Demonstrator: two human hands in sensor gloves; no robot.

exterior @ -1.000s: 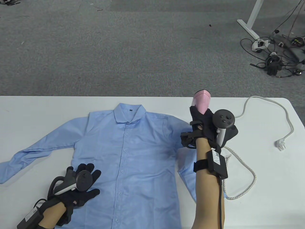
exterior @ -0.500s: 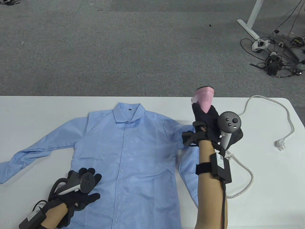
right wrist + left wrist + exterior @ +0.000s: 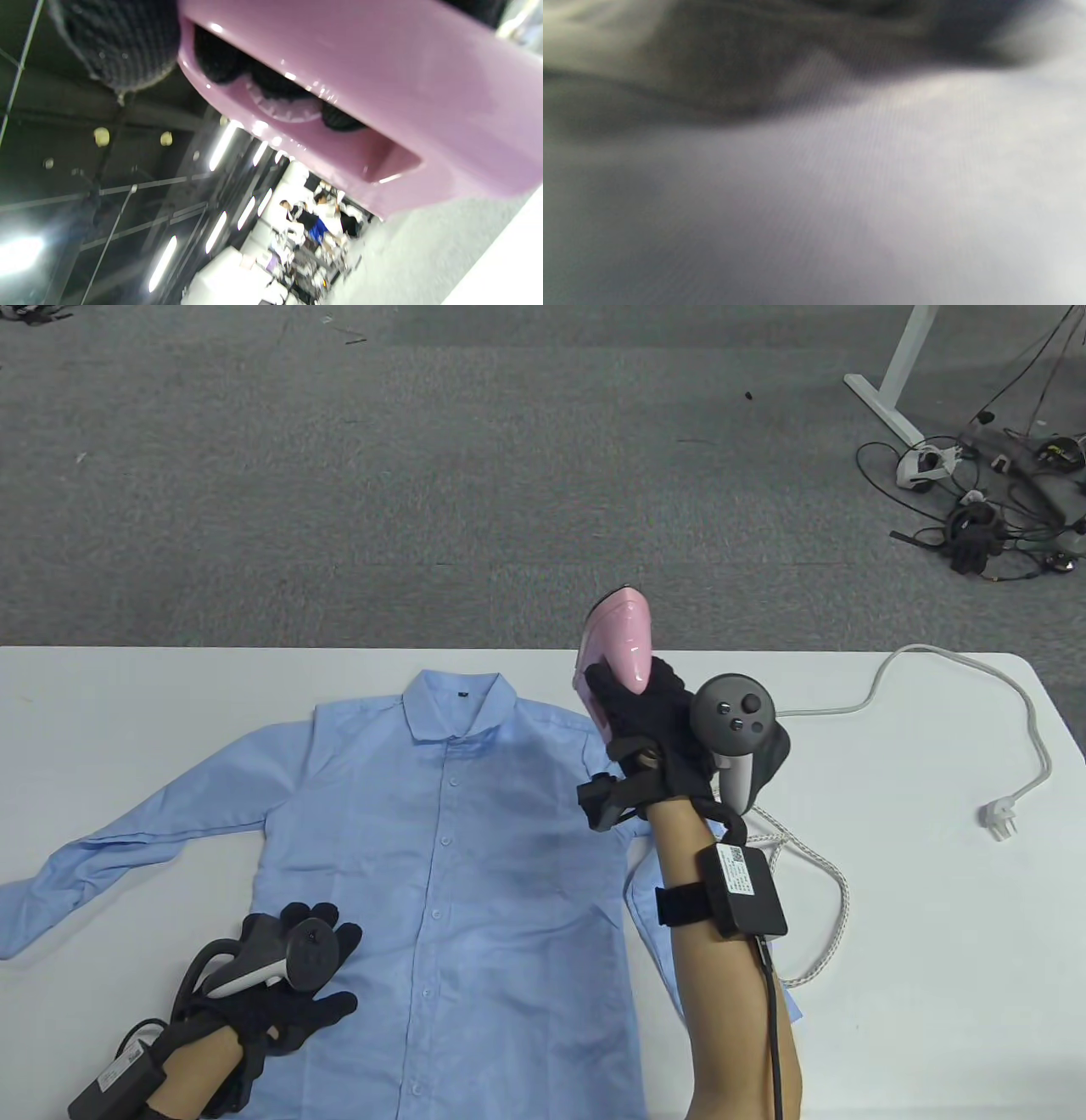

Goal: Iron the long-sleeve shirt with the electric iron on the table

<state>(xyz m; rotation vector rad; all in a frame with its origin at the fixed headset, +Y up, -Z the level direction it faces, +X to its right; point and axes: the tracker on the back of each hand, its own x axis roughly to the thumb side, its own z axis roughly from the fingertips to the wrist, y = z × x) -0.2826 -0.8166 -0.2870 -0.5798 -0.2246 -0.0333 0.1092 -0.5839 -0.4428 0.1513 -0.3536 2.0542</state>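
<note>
My right hand (image 3: pixel 653 721) grips the glossy pink plastic iron (image 3: pixel 618 645) by its handle, frame centre; rigid, hefty. Left hand (image 3: pixel 293 976), fingers flat, pins the soft light-blue cotton shirt (image 3: pixel 475 848).

Probably a lab: carpet (image 3: pixel 424 475) (cables (image 3: pixel 984 517) strewn).

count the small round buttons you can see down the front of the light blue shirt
7 down the placket of the light blue long-sleeve shirt: at. One near the collar may be hidden or too faint to tell.
</note>
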